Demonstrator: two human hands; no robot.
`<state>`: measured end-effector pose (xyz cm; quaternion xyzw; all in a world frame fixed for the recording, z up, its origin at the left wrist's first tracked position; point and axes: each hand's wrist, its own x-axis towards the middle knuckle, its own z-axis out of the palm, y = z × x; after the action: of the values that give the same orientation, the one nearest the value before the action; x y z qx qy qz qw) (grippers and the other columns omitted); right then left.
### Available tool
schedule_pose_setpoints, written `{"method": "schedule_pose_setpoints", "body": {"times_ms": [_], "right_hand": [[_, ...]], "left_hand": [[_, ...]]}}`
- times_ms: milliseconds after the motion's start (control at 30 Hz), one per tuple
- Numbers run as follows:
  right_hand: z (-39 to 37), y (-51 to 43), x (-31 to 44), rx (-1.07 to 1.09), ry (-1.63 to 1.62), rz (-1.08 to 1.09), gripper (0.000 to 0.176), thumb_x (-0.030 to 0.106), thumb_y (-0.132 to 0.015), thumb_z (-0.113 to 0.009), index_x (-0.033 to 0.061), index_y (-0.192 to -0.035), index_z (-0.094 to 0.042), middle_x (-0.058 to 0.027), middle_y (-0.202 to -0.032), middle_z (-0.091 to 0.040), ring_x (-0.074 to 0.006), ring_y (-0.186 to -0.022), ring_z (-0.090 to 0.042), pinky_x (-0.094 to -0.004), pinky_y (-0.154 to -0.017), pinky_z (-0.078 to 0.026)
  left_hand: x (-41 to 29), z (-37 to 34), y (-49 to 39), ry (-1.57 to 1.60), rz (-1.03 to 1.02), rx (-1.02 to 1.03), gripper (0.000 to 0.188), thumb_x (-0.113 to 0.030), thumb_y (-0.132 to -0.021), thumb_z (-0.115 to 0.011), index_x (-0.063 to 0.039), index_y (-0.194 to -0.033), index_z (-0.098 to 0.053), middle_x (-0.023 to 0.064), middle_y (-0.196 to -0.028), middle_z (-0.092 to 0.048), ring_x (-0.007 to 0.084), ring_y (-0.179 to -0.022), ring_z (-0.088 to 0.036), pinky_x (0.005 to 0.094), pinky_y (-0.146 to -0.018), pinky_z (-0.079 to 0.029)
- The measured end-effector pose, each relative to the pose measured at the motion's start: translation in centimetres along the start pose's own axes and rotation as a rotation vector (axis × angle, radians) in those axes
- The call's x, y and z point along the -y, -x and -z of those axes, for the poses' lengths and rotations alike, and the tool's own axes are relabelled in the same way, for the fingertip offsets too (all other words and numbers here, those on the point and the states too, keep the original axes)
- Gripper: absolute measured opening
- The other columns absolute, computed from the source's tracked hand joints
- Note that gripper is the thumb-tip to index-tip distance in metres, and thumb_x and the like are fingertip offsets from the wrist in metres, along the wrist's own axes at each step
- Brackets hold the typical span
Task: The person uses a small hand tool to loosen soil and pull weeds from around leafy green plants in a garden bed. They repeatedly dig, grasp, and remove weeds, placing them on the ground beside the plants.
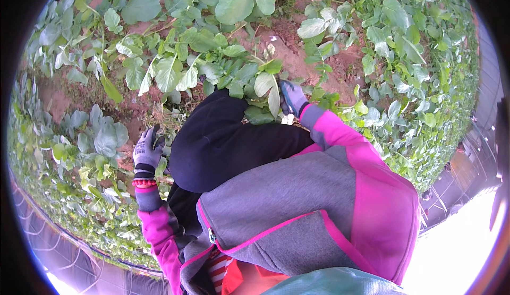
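Note:
My left hand [148, 149], in a grey knit glove with dark fingertips, hangs above the soil beside my knee. Its thumb stands apart from the loosely curled fingers, and nothing shows in it. Dry, straw-coloured weeds [164, 116] lie just beyond its fingers. In a similar glove, my right hand [293, 97] reaches down past my legs, against a broad-leaved green plant [264, 84]. Pale leaves hang beside its fingers. The fingertips are partly hidden, so whether they grip a stem cannot be told.
Rows of leafy crop plants [235, 6] surround me, with reddish soil [293, 56] between them. My bent leg in dark trousers [215, 135] rises between my hands. Dark ground sheeting [440, 193] and pale hoses [85, 255] run along the bed's outer edges.

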<state>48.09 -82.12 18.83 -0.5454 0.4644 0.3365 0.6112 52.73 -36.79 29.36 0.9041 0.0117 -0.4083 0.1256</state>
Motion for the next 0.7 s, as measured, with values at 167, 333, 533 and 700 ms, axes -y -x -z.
{"method": "schedule_pose_setpoints", "body": {"times_ms": [167,333,533,700], "right_hand": [[2.4,1.8,-0.5,0.172,0.094,-0.014,0.029,0.034,-0.092,-0.041,0.0074,-0.090,-0.053,-0.0079,-0.055,-0.052,-0.0190,-0.033,-0.048,-0.0310,-0.029,-0.036],[4.3,3.9,-0.2,-0.087,-0.004,0.057,0.030,0.032,-0.091,-0.046,0.0104,-0.110,-0.054,-0.0066,-0.055,-0.054,-0.0175,-0.033,-0.048,-0.0300,-0.029,-0.036],[4.2,5.1,4.8,-0.143,0.482,0.655,0.031,0.023,-0.089,-0.048,0.0067,-0.116,-0.051,-0.0102,-0.082,-0.064,-0.0170,-0.053,-0.061,-0.0305,-0.052,-0.051],[-6.8,6.2,14.4,0.225,0.818,1.109,0.031,0.030,-0.084,-0.056,0.0096,-0.108,-0.056,-0.0109,-0.092,-0.065,-0.0252,-0.079,-0.065,-0.0360,-0.070,-0.051]], "left_hand": [[-0.7,0.1,-1.1,0.072,-0.148,-0.060,0.050,-0.019,-0.075,-0.064,-0.015,-0.123,-0.050,0.0099,-0.117,-0.056,0.0299,-0.105,-0.055,0.0369,-0.088,-0.045],[-1.5,1.0,-1.4,0.091,-0.074,-0.059,0.054,-0.017,-0.073,-0.066,-0.013,-0.124,-0.049,0.0100,-0.117,-0.055,0.0294,-0.104,-0.055,0.0368,-0.087,-0.045],[-1.7,2.4,-2.7,0.269,-0.172,-0.259,0.048,-0.013,-0.077,-0.064,-0.004,-0.122,-0.050,0.0126,-0.114,-0.057,0.0241,-0.100,-0.058,0.0321,-0.087,-0.045],[-8.6,6.0,-4.1,1.307,-0.231,-0.080,0.046,-0.020,-0.086,-0.056,0.006,-0.124,-0.046,0.0157,-0.123,-0.052,0.0250,-0.113,-0.052,0.0337,-0.098,-0.039]]}}
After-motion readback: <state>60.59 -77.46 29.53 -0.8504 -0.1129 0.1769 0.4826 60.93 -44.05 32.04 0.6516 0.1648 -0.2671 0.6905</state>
